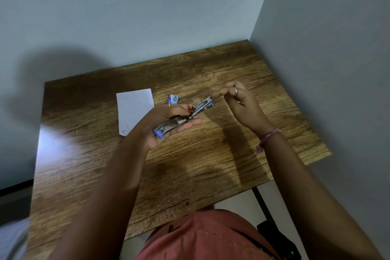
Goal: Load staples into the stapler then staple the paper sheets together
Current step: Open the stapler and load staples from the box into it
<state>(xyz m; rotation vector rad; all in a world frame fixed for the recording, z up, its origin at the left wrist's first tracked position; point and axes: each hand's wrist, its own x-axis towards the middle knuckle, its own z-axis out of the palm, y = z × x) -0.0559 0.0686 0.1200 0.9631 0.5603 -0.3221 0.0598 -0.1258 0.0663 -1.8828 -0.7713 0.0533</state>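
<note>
A blue and metal stapler (182,117) is held above the wooden table (190,154), lying across the palm of my left hand (166,124). It is swung open, its metal magazine reaching up and to the right. My right hand (236,101) has its fingertips pinched at the far tip of the opened stapler; whether a staple strip is between them is too small to tell. White paper sheets (135,108) lie flat on the table behind my left hand. A small blue staple box (173,99) lies just right of the paper.
The table stands in a corner, with a wall behind it and another wall (337,69) close on the right. A dark object with a green light (280,242) sits on the floor at the lower right.
</note>
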